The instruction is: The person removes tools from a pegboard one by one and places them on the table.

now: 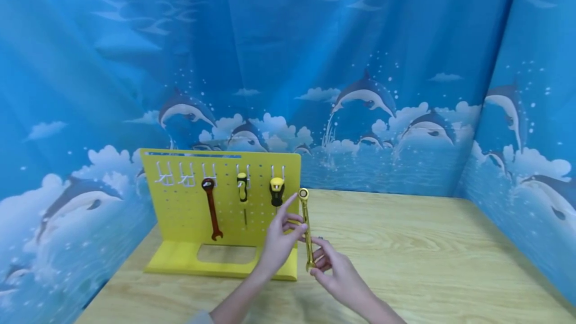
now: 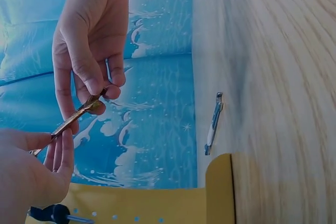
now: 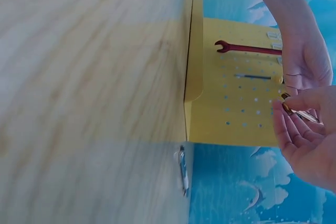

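Only in head view: wrench ring (image 1: 303, 198)

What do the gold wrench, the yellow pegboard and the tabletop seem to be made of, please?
Gold wrench: probably metal with a polished, gold-coloured finish; bright highlights run along it.
Yellow pegboard: perhaps painted metal or plastic; its colour is even, with little shine.
Tabletop: wood or wood-look laminate, given its pale, streaky grain.
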`<state>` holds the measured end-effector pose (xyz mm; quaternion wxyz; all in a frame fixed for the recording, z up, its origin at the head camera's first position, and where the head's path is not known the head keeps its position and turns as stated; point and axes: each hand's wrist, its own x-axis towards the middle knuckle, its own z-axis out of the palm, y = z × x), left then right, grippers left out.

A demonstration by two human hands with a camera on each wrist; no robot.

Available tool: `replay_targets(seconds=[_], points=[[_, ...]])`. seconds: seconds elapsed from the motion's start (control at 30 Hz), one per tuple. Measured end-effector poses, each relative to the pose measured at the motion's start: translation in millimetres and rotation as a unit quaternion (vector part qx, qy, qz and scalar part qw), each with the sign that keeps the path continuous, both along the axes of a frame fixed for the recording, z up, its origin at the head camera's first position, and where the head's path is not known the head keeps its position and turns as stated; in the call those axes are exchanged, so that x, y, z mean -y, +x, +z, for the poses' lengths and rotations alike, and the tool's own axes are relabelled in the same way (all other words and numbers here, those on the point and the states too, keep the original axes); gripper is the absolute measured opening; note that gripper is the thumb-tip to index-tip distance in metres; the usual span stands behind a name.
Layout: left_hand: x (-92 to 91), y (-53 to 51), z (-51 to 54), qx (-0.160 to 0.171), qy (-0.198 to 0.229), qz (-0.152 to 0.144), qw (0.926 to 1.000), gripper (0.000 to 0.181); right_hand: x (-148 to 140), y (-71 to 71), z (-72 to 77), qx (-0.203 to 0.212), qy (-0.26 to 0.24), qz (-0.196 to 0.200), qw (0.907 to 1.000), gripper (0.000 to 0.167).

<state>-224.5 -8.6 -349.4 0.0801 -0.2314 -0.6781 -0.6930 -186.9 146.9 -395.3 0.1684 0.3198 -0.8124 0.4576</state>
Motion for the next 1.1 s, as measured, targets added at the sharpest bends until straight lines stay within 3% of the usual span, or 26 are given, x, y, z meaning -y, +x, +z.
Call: replay_targets(seconds=[0.17, 0.3, 0.57, 0.67, 0.9, 1.1], points=[[-14.0, -16.8, -22.0, 0.012, 0.009, -0.007, 0.9999, 0.067, -9.0, -0.8, -7.6, 0.004, -0.012, -0.008, 0.9999, 0.055], [-23.2, -21.7, -30.0, 0.023, 0.019, -0.018, 0.9994, 0.067, -15.3, -0.1, -12.1, 0.027, -0.017, -0.015, 0.9994, 0.056], [-33.7, -11.3, -17.1, 0.052, 0.026, -0.023, 0.998, 0.064, -26.7, -3.2, -20.2, 0.073, -0.017, -0.034, 0.9966, 0.059], [-38.3, -14.1, -20.5, 0.06, 0.026, -0.019, 0.9977, 0.064, -30.9, -6.3, -25.6, 0.076, -0.014, -0.044, 0.996, 0.058], [-53.4, -42.7, -64.4, 0.056, 0.036, -0.019, 0.9976, 0.068, -37.4, -10.2, -40.9, 0.106, -0.017, -0.064, 0.9921, 0.058], [-62.2, -51.9, -78.2, 0.054, 0.023, -0.014, 0.9981, 0.064, -38.7, -12.6, -51.7, 0.112, -0.018, -0.099, 0.9886, 0.057]])
